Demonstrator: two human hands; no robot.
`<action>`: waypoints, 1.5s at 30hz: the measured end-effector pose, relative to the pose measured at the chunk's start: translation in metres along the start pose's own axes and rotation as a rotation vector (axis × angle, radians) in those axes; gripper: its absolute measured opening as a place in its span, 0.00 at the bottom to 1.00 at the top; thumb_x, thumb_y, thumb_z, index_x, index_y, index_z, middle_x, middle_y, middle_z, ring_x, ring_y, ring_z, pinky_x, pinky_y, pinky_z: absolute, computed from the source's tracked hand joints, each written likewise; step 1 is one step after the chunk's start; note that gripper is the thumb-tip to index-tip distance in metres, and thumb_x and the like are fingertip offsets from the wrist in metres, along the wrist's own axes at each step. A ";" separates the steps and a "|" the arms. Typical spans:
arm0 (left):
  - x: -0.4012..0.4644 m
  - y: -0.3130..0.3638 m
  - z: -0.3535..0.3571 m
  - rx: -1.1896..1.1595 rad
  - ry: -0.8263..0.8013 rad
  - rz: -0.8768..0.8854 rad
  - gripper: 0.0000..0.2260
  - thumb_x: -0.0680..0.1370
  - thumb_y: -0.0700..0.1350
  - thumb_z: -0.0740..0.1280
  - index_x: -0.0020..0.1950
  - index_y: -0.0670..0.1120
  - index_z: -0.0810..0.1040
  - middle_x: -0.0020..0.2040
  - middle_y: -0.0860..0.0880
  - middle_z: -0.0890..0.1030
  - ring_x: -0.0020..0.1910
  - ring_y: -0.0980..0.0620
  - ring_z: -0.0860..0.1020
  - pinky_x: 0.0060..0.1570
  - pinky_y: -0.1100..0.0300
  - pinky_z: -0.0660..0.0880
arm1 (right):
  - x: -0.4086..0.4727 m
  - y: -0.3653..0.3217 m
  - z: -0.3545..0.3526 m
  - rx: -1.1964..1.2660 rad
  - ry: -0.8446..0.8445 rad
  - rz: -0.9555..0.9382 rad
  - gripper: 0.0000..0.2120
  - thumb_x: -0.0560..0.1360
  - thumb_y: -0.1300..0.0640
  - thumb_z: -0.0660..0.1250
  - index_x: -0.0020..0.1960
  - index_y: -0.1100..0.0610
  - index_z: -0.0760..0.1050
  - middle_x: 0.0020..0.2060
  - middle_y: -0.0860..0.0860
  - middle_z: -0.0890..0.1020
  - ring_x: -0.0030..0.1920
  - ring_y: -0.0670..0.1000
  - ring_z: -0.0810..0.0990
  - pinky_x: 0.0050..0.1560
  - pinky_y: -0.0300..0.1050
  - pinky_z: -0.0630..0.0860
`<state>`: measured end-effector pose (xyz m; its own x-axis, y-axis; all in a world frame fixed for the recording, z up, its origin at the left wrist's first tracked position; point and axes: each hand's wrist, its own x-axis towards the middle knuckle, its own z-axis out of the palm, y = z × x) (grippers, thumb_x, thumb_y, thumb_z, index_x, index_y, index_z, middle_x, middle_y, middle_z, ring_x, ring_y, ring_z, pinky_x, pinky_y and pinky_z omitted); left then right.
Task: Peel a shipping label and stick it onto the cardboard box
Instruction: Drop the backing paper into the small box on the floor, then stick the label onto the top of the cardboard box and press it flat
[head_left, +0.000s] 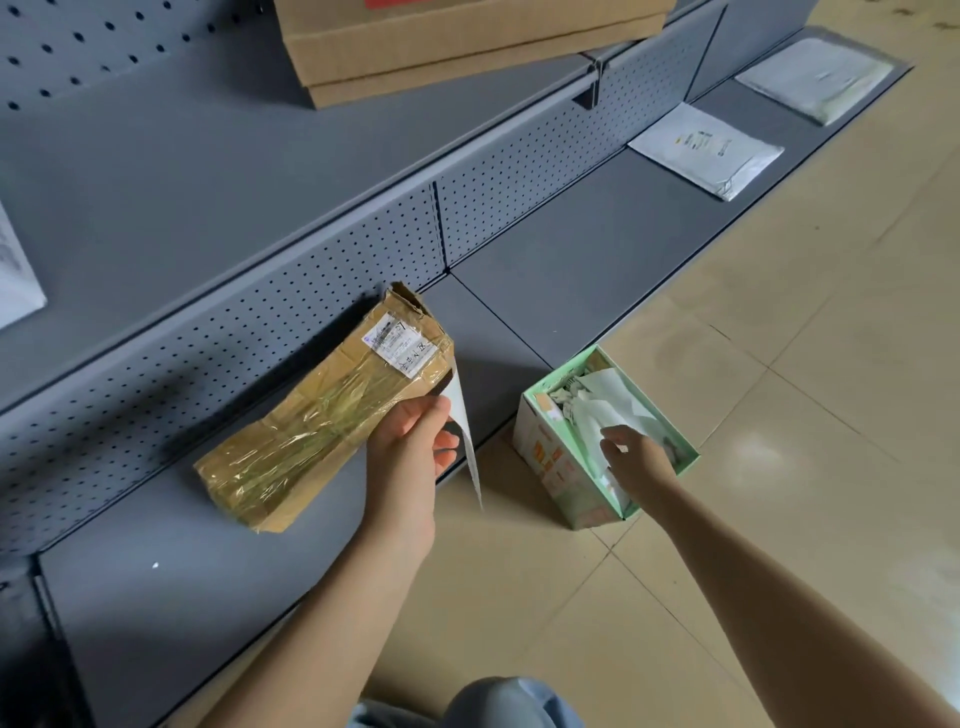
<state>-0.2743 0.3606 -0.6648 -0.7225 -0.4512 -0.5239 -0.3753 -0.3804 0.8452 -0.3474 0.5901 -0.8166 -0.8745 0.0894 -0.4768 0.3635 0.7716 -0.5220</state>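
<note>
Cardboard box (322, 410): a long, flat carton wrapped in shiny clear tape, lying on the lowest grey shelf (571, 260), its torn end pointing toward 1 o'clock. An old printed sticker (399, 347) sits near that end.
Shipping label (464, 431): a white sheet hanging edge-on at the box's 4 o'clock corner, just beside the carton; whether it touches the cardboard I cannot tell.
Left hand (410, 441): fingers pinched together on the label, at the box's near right corner.
Right hand (636, 454): reaching into the green box, fingers curled down among the paper; whether they grip anything I cannot tell.
Green box (550, 452): small open carton on the tiled floor (779, 415), at 3 o'clock from the cardboard box, well filled with crumpled white paper (608, 400).
Shelf, further along: two flat white mailers at 1 o'clock, one (706, 150) nearer, one (815, 78) beyond.
Upper shelf: a large brown carton (457, 47) at 12 o'clock.
</note>
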 end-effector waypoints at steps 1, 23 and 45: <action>-0.005 0.003 0.002 -0.007 0.001 -0.008 0.05 0.75 0.44 0.66 0.39 0.50 0.77 0.28 0.58 0.77 0.28 0.60 0.74 0.40 0.63 0.73 | -0.008 -0.006 -0.003 0.033 0.022 -0.025 0.14 0.78 0.54 0.61 0.61 0.54 0.77 0.56 0.58 0.82 0.44 0.57 0.82 0.45 0.47 0.79; -0.117 0.100 0.049 -0.280 -0.141 -0.151 0.04 0.77 0.40 0.62 0.47 0.42 0.76 0.39 0.45 0.84 0.42 0.53 0.84 0.41 0.62 0.79 | -0.180 -0.136 -0.129 -0.008 0.384 -0.764 0.04 0.72 0.58 0.63 0.44 0.58 0.75 0.49 0.54 0.79 0.51 0.54 0.77 0.51 0.50 0.74; -0.206 0.198 0.058 0.001 -0.224 0.006 0.04 0.76 0.44 0.66 0.48 0.53 0.78 0.40 0.62 0.83 0.42 0.68 0.78 0.41 0.66 0.68 | -0.280 -0.195 -0.267 0.219 0.449 -0.825 0.02 0.73 0.62 0.62 0.43 0.57 0.70 0.47 0.49 0.74 0.50 0.53 0.74 0.39 0.44 0.75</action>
<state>-0.2332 0.4249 -0.3839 -0.8352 -0.2630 -0.4830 -0.3716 -0.3775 0.8482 -0.2591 0.5826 -0.3924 -0.9063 -0.1610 0.3907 -0.4087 0.5689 -0.7137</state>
